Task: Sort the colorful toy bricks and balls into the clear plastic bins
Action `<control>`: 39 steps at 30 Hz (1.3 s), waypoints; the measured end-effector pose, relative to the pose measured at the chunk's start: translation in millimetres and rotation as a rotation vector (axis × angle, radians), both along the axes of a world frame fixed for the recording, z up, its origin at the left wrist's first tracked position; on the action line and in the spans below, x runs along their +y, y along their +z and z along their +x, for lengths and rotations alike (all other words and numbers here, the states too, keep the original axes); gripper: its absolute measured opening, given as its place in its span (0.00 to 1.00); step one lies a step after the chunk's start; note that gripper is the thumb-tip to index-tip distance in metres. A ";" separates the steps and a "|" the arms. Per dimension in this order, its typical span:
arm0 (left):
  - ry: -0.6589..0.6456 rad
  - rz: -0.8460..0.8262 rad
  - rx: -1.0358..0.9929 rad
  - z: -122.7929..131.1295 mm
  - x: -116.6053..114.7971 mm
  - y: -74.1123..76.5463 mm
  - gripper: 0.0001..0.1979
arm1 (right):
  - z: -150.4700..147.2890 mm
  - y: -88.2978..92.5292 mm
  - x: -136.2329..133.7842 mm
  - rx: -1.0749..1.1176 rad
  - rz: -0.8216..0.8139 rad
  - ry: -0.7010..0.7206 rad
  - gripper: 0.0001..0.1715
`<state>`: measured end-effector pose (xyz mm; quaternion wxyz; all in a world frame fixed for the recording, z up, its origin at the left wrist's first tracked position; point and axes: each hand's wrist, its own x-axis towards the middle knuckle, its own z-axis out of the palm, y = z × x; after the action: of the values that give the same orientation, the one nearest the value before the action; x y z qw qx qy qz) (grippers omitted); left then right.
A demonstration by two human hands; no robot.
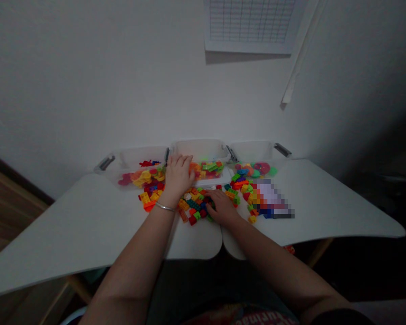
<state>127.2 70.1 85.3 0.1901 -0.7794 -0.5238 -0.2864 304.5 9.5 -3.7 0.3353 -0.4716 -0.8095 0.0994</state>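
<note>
1. Red, yellow and green plastic bricks (193,205) are heaped on our white worktop (88,221), in a loose band right between our arms, so that's where most of the action is.

2. Our left grip (178,177) is open, fingers spread and draped at the front of the middle bin. We can't see anything held in it, and it looks like it's just resting there or reaching in.

3. Our right grip (221,206) is cupped down over the pile, pressing on the dark teal bricks. Honestly, we can't tell from this view whether it has hold of one.

4. Three clear plastic bins stand in a row along the wall: left bin (131,168), middle bin (201,151) and right bin (253,152). All of them have colourful pieces inside, and our guess is they're lined up like that so both arms can reach them easily.

5. A silver bangle (164,207) sits on our left wrist. Off to the right of the bricks, a pixelated patch (270,198) hides whatever flat thing lies there, so we can't say what it is.
</note>
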 end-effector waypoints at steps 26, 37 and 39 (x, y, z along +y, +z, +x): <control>-0.127 -0.248 0.040 -26.7 -39.2 -58.8 0.18 | 30.0 3.5 9.9 -0.112 0.070 -0.646 0.27; -0.187 -0.248 0.013 -17.7 -34.3 -68.9 0.14 | 19.0 -9.7 13.8 0.021 0.086 -0.398 0.22; -0.200 -0.242 -0.006 -18.1 -32.3 -70.9 0.13 | 18.6 -10.3 14.8 0.068 0.089 -0.368 0.21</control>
<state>109.1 37.7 14.4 0.0637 -0.8440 -0.4748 -0.2412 323.1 24.2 -13.9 0.3955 -0.5926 -0.7015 0.0165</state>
